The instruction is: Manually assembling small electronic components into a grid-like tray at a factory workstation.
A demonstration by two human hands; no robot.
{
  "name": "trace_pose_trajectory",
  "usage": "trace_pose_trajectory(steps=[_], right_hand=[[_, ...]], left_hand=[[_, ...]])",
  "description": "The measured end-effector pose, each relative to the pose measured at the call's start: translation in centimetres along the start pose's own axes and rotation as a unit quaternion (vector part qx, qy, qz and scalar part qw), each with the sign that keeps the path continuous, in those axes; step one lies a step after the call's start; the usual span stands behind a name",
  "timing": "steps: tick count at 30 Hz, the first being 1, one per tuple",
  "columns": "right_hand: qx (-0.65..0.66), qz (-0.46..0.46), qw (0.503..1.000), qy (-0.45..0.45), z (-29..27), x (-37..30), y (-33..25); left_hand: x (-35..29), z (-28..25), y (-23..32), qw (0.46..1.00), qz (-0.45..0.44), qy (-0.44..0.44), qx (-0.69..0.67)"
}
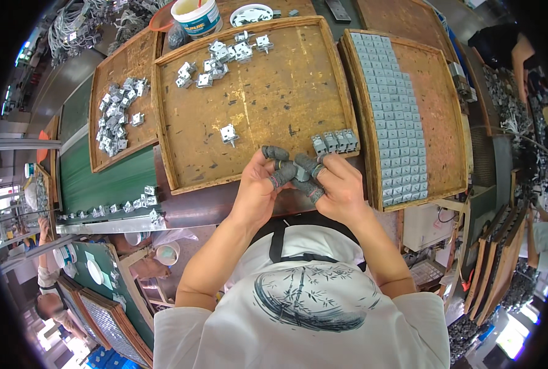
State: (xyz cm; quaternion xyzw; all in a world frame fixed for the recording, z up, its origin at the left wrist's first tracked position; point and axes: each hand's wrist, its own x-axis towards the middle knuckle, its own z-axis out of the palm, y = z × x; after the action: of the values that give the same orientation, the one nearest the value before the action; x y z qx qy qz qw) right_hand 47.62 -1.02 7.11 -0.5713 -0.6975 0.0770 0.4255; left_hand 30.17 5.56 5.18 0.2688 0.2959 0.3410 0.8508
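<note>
My left hand (pixel 257 187) and my right hand (pixel 343 189) meet over the near edge of the middle wooden tray (pixel 286 80). Dark grey covers wrap several of the fingertips. Between them both hands pinch a small grey block-shaped part (pixel 301 174), mostly hidden by the fingers. Just beyond my right hand, a short row of grey block parts (pixel 335 142) stands in the tray's near right corner. A single white-and-silver part with a thin stem (pixel 228 134) lies beyond my left hand. Farther back is a loose group of similar parts (pixel 222 58).
A right-hand tray (pixel 437 111) holds neat rows of grey blocks (pixel 397 123). The left tray (pixel 102 161) carries a heap of parts (pixel 119 114). Small parts line the edge of a green belt (pixel 108 190). A white bucket (pixel 198 17) and a white bowl (pixel 251 13) stand behind.
</note>
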Motion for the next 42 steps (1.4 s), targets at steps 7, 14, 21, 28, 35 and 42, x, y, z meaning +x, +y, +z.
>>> trace_pose_trajectory(steps=[7, 14, 21, 28, 35, 42], right_hand=[[0.052, 0.036, 0.998, -0.012, 0.1, -0.8, 0.8], [0.066, 0.045, 0.997, -0.017, 0.1, -0.3, 0.3], [0.068, 0.034, 0.997, -0.016, 0.1, -0.3, 0.7], [0.048, 0.038, 0.998, -0.014, 0.0, 0.1, 0.3], [0.093, 0.061, 0.993, -0.028, 0.1, -0.2, 0.4], [0.075, 0.065, 0.995, -0.023, -0.2, 0.9, -0.2]], left_hand=[[-0.2, -0.5, 0.4, 0.996, -0.076, -0.027, -0.039], [-0.3, 0.3, 1.0, 0.999, -0.034, -0.041, -0.004], [-0.6, 0.7, 1.8, 0.999, -0.030, -0.042, -0.011], [-0.3, 0.4, 1.0, 0.995, 0.044, -0.032, 0.085], [-0.9, 0.9, 1.5, 0.992, 0.043, -0.015, 0.120], [-1.1, 2.1, 1.8, 0.754, 0.319, 0.064, 0.571]])
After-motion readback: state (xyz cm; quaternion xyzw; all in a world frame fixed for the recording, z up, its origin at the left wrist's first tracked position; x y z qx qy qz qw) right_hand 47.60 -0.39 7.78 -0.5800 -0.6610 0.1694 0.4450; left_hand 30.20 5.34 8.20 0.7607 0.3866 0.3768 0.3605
